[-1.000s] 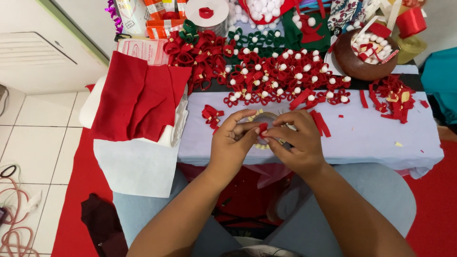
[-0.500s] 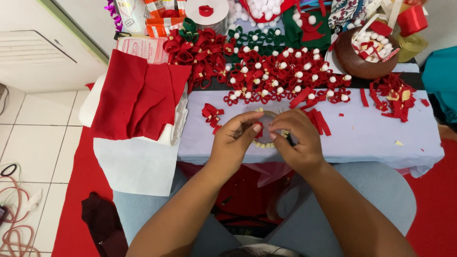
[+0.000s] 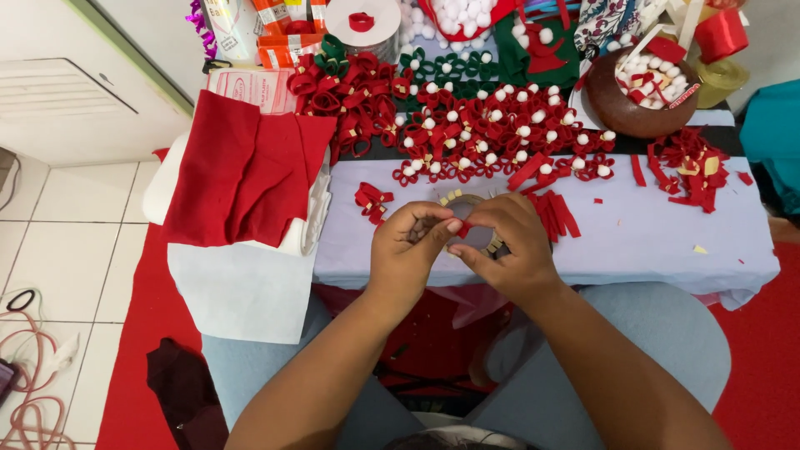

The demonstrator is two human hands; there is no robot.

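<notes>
The left hand (image 3: 408, 254) and right hand (image 3: 504, 250) are meeting over the pale board (image 3: 667, 242) on the person's lap, fingertips pinching a small red felt piece (image 3: 463, 229) between them (a tape roll (image 3: 468, 218) is lying mostly hidden beneath). Finished red bows with white pompoms (image 3: 492, 137) are lying beyond; folded red felt (image 3: 242, 175) is resting at left.

We note both forearms converging over the lavender board (image 3: 650, 242). Left hand (image 3: 406, 254) and right hand (image 3: 508, 250) meet fingertip to fingertip at its near edge, apparently pinching; fingers curled, wrists level.
</notes>
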